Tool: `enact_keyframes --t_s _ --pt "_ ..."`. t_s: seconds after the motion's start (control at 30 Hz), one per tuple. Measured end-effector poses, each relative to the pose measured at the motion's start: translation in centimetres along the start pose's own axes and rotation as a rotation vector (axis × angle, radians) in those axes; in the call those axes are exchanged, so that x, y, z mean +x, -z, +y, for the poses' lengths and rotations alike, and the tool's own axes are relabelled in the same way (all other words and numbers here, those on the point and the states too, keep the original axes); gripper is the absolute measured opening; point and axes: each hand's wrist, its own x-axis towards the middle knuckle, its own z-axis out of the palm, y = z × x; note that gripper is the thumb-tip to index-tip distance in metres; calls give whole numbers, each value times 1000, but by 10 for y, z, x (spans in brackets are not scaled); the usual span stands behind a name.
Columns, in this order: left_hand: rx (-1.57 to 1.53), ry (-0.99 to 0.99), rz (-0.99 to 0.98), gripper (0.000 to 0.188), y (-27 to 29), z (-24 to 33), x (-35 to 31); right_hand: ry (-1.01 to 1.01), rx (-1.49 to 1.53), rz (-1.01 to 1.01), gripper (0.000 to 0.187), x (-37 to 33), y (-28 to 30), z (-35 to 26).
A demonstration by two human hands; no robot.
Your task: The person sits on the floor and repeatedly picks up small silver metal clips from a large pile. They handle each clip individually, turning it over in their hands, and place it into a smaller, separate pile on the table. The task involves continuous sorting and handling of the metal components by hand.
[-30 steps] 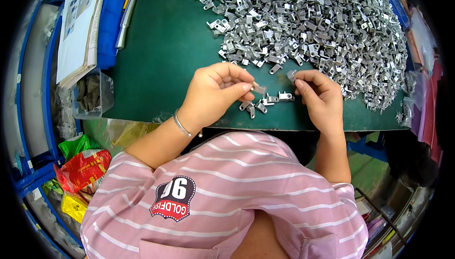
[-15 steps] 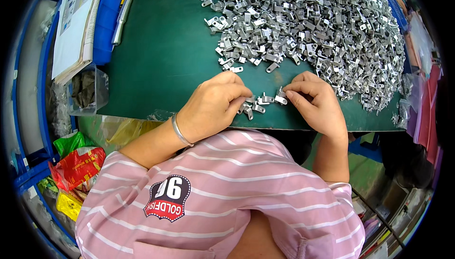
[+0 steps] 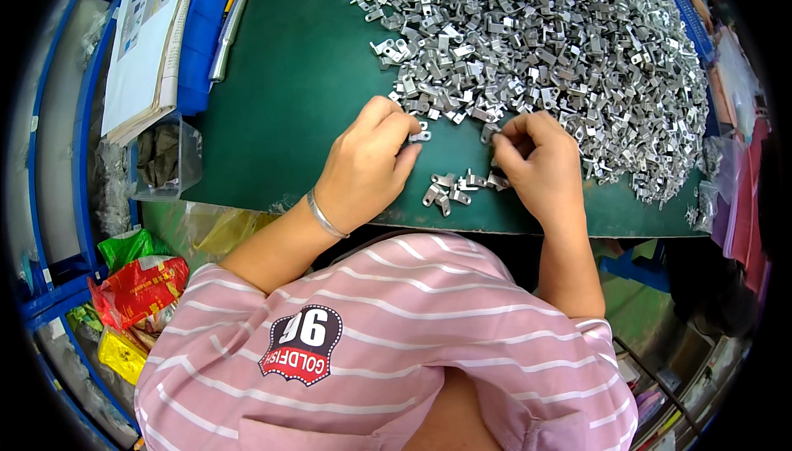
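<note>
A wide heap of small silver metal brackets [image 3: 536,55], bent and with round holes, covers the far right of the green table. At the heap's near edge, my left hand [image 3: 367,162] has its fingers curled on a metal bracket [image 3: 421,133]; the fingertips partly hide it. My right hand [image 3: 540,162] pinches another metal bracket [image 3: 488,133] between thumb and fingers, just short of the heap. Between the hands and nearer to me lies a little group of several loose brackets [image 3: 443,194], its right end close under my right hand.
At the left stand a blue bin [image 3: 198,47] with papers [image 3: 147,39] leaning on it, and a clear plastic box [image 3: 189,158] holding dark cloth. The green table's [image 3: 280,105] near edge runs before my body. Plastic bags [image 3: 136,290] lie below left; pink and purple sheets [image 3: 747,191] hang at right.
Both hands have moved away from me, from the little group toward the heap's near edge. The group stays on the table near me. The whole view has shifted slightly.
</note>
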Motion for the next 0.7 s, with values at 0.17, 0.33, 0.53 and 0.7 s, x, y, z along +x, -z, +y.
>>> enact_keyframes --t_s 0.17,0.33,0.53,0.7 --pt "-23 -25 6 19 3 0 -1 -88 191 -5 11 0 11 6" --pt "17 -47 -56 18 5 6 -5 86 -117 76 23 -1 -1 -3" --pt "20 -38 -96 19 6 9 -5 157 -182 91 15 1 -8 1" --pt "-27 -12 -44 23 6 3 -9 72 197 -15 13 -3 5 11"
